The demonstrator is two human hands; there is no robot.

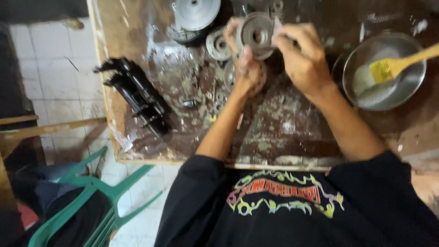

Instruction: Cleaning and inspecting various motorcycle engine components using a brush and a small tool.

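Note:
A round grey metal disc part [255, 33] with a central hole is held up over the greasy wooden table [283, 132]. My left hand [244, 64] grips it from below and along its left rim. My right hand [302, 57] holds its right side, fingers curled over the edge. Under the hands lie a smaller round metal part [218, 45] and other gear-like pieces, partly hidden.
A large metal disc [195, 13] lies at the table's far edge. A black ribbed engine part [137, 93] rests at the left. A steel bowl [386, 71] with liquid and a yellow brush [393, 66] stands at the right. Green plastic chairs [91, 201] stand on the tiled floor.

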